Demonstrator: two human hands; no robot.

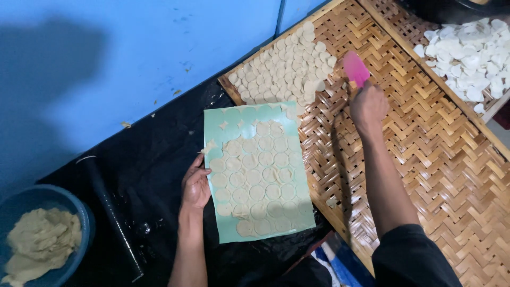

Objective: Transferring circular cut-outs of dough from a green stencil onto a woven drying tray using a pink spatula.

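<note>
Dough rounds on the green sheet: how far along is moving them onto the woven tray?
Done: a dense patch of dough rounds already lies at the far corner of the woven bamboo tray. In hand: the right hand holds a pink scraper over the tray, while the left hand steadies the green sheet. Left: most cut rounds remain on the sheet, and a blue bowl holds unrolled dough.

Bare forearms and hands, the right arm [390,191] wearing a black short sleeve [411,260].

A blue wall [133,58] rises behind black plastic sheeting [154,159] covering the floor.
</note>
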